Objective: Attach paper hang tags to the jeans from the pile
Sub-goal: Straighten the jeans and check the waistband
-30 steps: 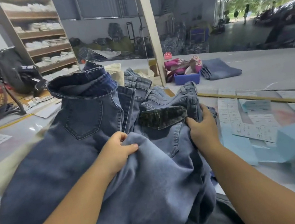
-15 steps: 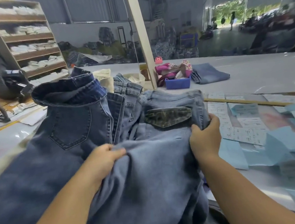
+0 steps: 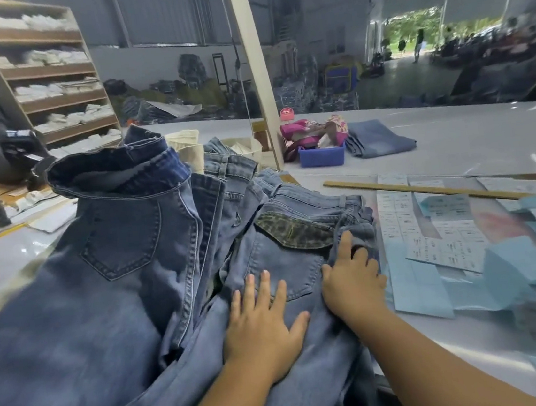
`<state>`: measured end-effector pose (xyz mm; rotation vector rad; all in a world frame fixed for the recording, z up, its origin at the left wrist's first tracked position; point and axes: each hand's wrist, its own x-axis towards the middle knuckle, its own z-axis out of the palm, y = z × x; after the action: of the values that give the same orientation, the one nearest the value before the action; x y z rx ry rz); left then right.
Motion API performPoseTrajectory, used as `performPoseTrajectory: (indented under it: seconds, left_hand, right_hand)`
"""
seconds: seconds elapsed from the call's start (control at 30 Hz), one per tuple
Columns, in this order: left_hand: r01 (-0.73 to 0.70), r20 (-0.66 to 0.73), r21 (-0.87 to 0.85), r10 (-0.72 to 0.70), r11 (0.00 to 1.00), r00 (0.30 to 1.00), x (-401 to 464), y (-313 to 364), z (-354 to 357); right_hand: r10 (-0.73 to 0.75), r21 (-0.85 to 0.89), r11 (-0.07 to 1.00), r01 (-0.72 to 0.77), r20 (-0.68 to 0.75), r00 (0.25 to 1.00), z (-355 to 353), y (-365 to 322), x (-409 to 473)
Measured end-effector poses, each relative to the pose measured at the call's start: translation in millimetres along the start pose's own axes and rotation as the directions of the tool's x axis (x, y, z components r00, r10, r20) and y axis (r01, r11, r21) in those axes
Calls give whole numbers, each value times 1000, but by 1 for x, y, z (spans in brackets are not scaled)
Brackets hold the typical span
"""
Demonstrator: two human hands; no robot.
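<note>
a pale table [image 3: 454, 148] carries piled jeans [image 3: 135, 284], paper sheets [image 3: 444, 236] and a blue tub [image 3: 321, 158].

Two bare forearms come into the head view from the bottom edge, each uncovered from there to the wrist, so no sleeve or cuff shows on either. The left hand [image 3: 263, 328] has no glove, ring, watch or band, and its short, unpainted fingernails show on the fingers. The right hand [image 3: 352, 281] is likewise ungloved, with nothing worn at wrist or fingers.
</note>
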<state>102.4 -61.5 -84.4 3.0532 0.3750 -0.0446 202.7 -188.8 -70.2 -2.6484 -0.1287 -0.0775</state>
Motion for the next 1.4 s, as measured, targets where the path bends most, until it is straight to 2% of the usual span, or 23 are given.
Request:
performPoseTrajectory:
  seconds: [0.1,0.2,0.23,0.3,0.37,0.47,0.53,0.63,0.73,0.83,0.97,1.07,1.2,1.27,1.4]
  left_hand:
    - [48,98,6,-49,999,994,-4,8,-12]
    - [142,180,-87,-125,986,976,-12,41,-28]
    - [135,174,-127,-112,983,978,-17,59,-31]
    - [13,132,-168,10,986,991,-35,105,-32]
    - [-189,107,-203,214,961,971,-60,154,-30]
    - [-395,105,-416,474,819,874,-98,217,-26]
    - [-525,90,-417,609,742,788,-121,248,-22]
    - [-642,197,-356,726,679,659,-153,283,-10]
    - [-720,228,-232,756,654,613,-181,308,3]
    - [-673,230,-328,747,663,624,-200,320,12]
    - [-550,248,-600,789,581,563,-207,314,10]
    - [-591,265,-588,822,553,504,-209,306,11]
    - [-678,203,-497,832,542,516,-211,305,16]
    - [-675,163,-492,820,549,548,-213,303,19]
    - [-492,26,-697,703,522,710,-218,296,27]
  right_hand:
    - [80,-68,995,-71,141,987,-11,6,-9]
    - [97,-136,989,-65,246,964,-33,35,-42]
    - [95,-164,985,-54,256,962,-43,49,-59]
    - [45,-197,980,7,256,966,-66,81,-93]
    - [-3,-144,989,34,210,978,-95,118,-123]
    - [128,4,992,-128,14,992,-151,180,-178]
    - [243,61,969,-238,-99,965,-181,222,-222]
    - [384,54,922,-383,-13,923,-200,270,-285]
    - [419,112,901,-419,21,908,-198,298,-323]
    - [407,147,907,-395,-58,912,-194,309,-339]
    - [335,239,926,-291,-167,927,-188,313,-349]
    - [312,332,913,-236,-196,930,-188,314,-349]
    - [255,329,921,-208,-108,961,-187,315,-348]
    - [242,302,931,-206,-89,966,-185,315,-349]
    - [216,277,945,-171,-142,966,-179,317,-351]
